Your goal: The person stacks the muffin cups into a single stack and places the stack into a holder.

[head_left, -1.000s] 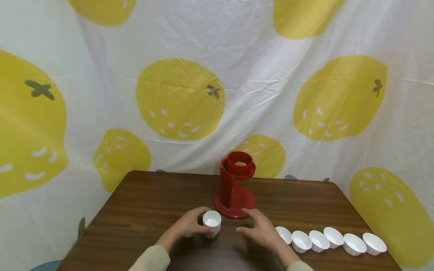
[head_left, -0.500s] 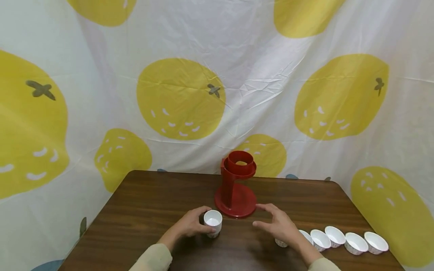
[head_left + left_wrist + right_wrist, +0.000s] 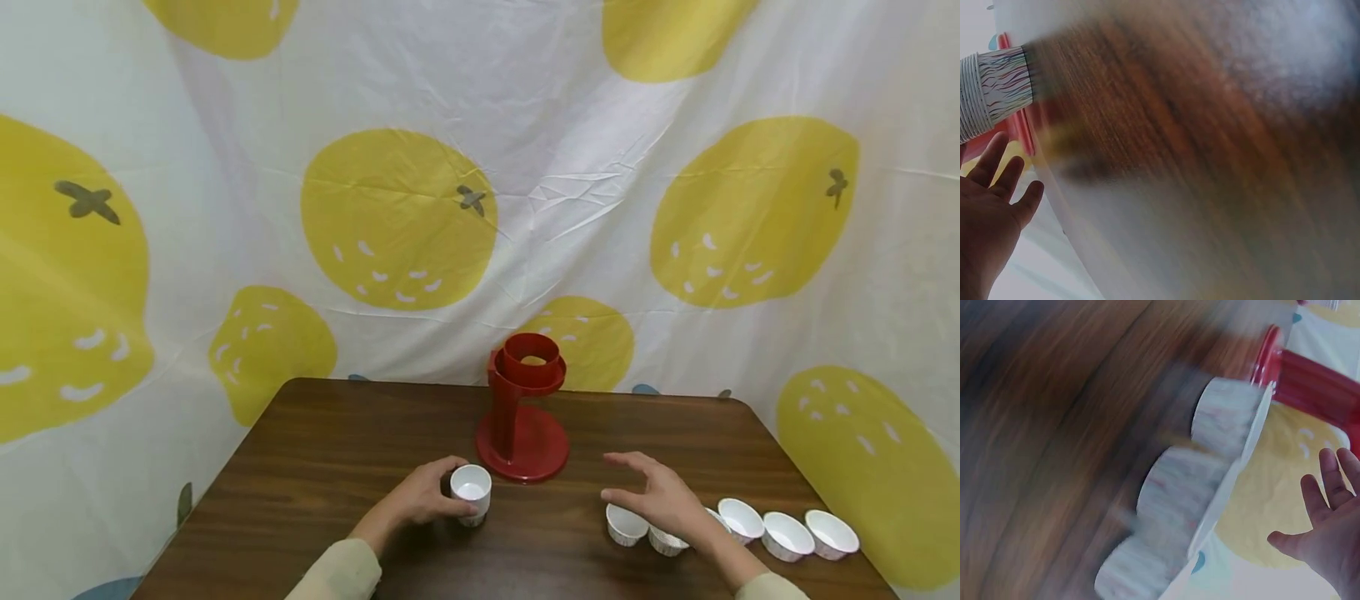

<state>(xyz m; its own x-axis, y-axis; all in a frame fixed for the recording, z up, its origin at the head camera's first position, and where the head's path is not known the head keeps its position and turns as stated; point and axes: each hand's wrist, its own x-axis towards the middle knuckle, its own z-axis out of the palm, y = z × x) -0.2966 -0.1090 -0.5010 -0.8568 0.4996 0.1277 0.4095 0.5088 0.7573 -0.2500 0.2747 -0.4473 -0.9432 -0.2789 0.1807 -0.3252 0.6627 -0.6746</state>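
Observation:
My left hand holds a small stack of white paper baking cups upright on the table, thumb in front and fingers behind. In the left wrist view the cup stack shows nested rims and a wavy-line pattern on its side. My right hand is over the row's left part with its fingers spread and nothing in them. Below it are single baking cups, some partly hidden by the hand and wrist. The right wrist view shows the cups beside the open hand, apart from it.
A red stand with a round base and a ring-shaped top holder is at the back middle of the brown wooden table. The row continues right with more white cups toward the table's right edge. A lemon-print cloth hangs behind.
My right hand has moved right, away from the stack and over the row, uncovering the leftmost cup. My left hand and the stack have stayed almost in place.

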